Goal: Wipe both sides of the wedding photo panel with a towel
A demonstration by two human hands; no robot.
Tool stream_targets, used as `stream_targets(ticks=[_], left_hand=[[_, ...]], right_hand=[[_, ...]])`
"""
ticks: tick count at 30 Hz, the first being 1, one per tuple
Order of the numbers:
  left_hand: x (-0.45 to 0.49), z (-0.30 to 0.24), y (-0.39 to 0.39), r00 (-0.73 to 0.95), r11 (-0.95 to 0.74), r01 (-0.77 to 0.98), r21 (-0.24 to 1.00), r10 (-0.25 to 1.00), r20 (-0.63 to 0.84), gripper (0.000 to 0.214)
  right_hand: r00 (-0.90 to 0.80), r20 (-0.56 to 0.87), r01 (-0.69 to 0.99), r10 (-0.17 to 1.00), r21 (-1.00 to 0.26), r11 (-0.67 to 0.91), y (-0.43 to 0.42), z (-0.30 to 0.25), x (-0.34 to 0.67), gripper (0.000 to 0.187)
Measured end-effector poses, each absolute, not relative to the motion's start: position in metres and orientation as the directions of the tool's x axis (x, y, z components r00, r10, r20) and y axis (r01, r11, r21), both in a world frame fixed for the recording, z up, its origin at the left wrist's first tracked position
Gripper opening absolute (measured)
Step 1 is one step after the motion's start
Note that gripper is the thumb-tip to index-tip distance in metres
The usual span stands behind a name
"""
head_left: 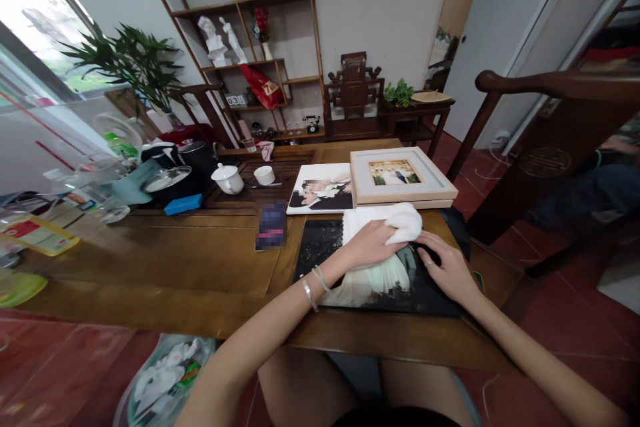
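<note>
A dark photo panel (319, 243) showing a pale, flowing dress lies flat at the table's front edge. My left hand (369, 245) presses a white cloth (404, 223) onto its upper part, fingers closed over the bunched fabric. More of the cloth spreads flat behind that hand. My right hand (449, 271) rests at the panel's right side, fingers stretched toward the cloth and thumb apart, holding nothing. Just beyond the panel are a white-edged photo print (320, 188) and a light wooden picture frame (440, 191), stacked on another frame.
On the wooden table (200, 267) stand a phone-like dark object (271, 225), a lidded white teacup (227, 179), a small white cup (265, 175), a blue sponge (183, 204) and several bottles at left. A bin (133, 380) sits below; a wooden chair (540, 87) stands at right.
</note>
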State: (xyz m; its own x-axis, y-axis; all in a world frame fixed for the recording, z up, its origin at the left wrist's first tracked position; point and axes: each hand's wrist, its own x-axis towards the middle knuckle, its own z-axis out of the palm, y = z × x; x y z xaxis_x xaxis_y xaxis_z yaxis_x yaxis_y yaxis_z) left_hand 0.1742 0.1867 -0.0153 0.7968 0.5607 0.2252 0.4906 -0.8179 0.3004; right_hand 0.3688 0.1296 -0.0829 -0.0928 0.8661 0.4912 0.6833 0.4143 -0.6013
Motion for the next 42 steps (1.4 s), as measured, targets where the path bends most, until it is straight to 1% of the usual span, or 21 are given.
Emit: stream_targets(ticks=[4,7,9,12,16,18,21,25,27,30,32,34,37,40,42], left_hand=[[0.188,-0.019,0.187,0.815,-0.842,0.464,0.274,0.527,0.240,0.027],[0.175,-0.027,0.174,0.808,-0.835,0.510,0.206,0.548,0.218,0.025],[0.153,-0.031,0.162,0.793,-0.816,0.555,0.162,0.578,0.193,0.024],[0.108,-0.035,0.143,0.774,-0.789,0.601,0.132,0.615,0.151,0.025],[0.052,-0.032,0.127,0.665,-0.678,0.724,0.123,0.735,0.135,0.022],[0.038,-0.030,0.121,0.630,-0.641,0.760,0.107,0.767,0.122,0.020],[0.038,-0.027,0.107,0.664,-0.672,0.736,0.083,0.740,0.107,0.021],[0.057,-0.027,0.093,0.768,-0.772,0.631,0.078,0.636,0.079,0.035],[0.062,-0.027,0.101,0.776,-0.779,0.620,0.087,0.626,0.080,0.033],[0.058,-0.027,0.133,0.698,-0.705,0.704,0.083,0.709,0.101,0.026],[0.054,-0.026,0.156,0.638,-0.646,0.760,0.061,0.761,0.113,0.029],[0.057,-0.025,0.170,0.620,-0.627,0.778,0.032,0.776,0.118,0.032],[0.079,-0.027,0.165,0.669,-0.673,0.739,0.004,0.735,0.107,0.032],[0.116,-0.032,0.140,0.767,-0.770,0.638,-0.002,0.635,0.093,0.034],[0.140,-0.035,0.122,0.811,-0.816,0.578,-0.003,0.573,0.118,0.036]], right_hand=[[-0.087,0.486,0.689,0.870,-0.601,0.404,0.129,-0.081,0.368,0.030],[-0.089,0.481,0.679,0.872,-0.611,0.406,0.128,-0.081,0.368,0.030],[-0.091,0.476,0.673,0.875,-0.618,0.406,0.128,-0.082,0.369,0.029],[-0.090,0.472,0.668,0.877,-0.624,0.404,0.128,-0.084,0.369,0.029],[-0.089,0.475,0.667,0.875,-0.624,0.407,0.128,-0.084,0.369,0.029],[-0.086,0.478,0.669,0.874,-0.623,0.406,0.128,-0.084,0.369,0.029],[-0.076,0.484,0.666,0.872,-0.626,0.405,0.129,-0.085,0.368,0.029],[-0.076,0.489,0.657,0.869,-0.630,0.413,0.130,-0.086,0.369,0.029],[-0.077,0.490,0.659,0.868,-0.629,0.413,0.130,-0.086,0.369,0.028],[-0.082,0.483,0.667,0.872,-0.623,0.408,0.129,-0.086,0.369,0.029],[-0.086,0.479,0.668,0.874,-0.623,0.407,0.129,-0.085,0.369,0.029],[-0.086,0.481,0.661,0.873,-0.627,0.411,0.129,-0.085,0.369,0.029],[-0.074,0.489,0.656,0.869,-0.632,0.412,0.130,-0.086,0.368,0.028],[-0.071,0.491,0.658,0.869,-0.632,0.411,0.130,-0.088,0.369,0.028],[-0.073,0.488,0.647,0.870,-0.640,0.414,0.130,-0.089,0.371,0.030]])
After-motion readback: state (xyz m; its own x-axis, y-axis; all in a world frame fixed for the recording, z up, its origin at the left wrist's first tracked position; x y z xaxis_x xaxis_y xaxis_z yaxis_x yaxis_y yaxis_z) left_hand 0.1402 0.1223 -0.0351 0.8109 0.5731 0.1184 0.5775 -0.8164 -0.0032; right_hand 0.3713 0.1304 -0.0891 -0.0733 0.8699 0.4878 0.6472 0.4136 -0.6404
